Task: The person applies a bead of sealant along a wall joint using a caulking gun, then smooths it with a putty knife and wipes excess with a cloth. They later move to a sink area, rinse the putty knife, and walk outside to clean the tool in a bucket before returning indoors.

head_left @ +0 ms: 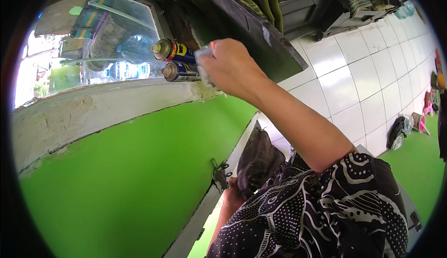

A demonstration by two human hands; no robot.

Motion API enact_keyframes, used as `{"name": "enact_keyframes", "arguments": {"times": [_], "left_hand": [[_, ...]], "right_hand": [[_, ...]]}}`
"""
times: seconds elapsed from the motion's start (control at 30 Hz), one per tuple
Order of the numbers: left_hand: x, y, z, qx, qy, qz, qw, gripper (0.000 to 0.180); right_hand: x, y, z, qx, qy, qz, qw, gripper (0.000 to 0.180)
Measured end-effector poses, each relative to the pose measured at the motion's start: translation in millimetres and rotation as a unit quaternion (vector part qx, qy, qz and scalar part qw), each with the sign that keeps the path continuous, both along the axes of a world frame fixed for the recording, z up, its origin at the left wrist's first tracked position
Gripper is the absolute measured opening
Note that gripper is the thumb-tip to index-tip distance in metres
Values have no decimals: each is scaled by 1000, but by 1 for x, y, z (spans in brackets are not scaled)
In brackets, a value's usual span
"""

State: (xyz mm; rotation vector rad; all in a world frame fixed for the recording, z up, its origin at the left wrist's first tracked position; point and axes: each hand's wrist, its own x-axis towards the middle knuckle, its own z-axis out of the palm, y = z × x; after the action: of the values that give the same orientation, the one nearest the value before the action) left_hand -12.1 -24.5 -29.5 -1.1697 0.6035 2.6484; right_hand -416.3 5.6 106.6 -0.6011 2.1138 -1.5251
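Note:
My right hand (230, 67) reaches to the window ledge, its fingers closed on a pale, greyish crumpled cloth (203, 64). A small orange bit shows at its top. Right against the cloth lie two spray cans (179, 51), dark blue with yellow and red on the nearer-to-curtain one, their nozzle ends toward the window. Lower down, my left hand (231, 193) is closed on a dark brown cloth (258, 160) that hangs beside the door edge; part of that hand is hidden by the cloth.
Past the ledge (84, 106), clear plastic bottles (136, 48) stand by the window glass. A green wall (130, 165) fills the left, with a dark metal latch (220, 174) at its edge. A dark wooden panel (251, 34) stands above white floor tiles (344, 85).

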Motion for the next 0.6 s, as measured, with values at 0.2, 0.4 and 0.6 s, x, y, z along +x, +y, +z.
{"name": "enact_keyframes", "arguments": {"times": [0.2,0.4,0.6], "left_hand": [[-48,14,48,-137,-212,9,968,31],[-12,13,7,3,-112,94,989,33],[-18,7,18,-62,-161,71,983,21]], "right_hand": [[24,-40,-56,41,44,-17,998,29],[27,-20,24,-82,107,7,991,27],[5,-2,5,-26,31,-27,999,28]]}}
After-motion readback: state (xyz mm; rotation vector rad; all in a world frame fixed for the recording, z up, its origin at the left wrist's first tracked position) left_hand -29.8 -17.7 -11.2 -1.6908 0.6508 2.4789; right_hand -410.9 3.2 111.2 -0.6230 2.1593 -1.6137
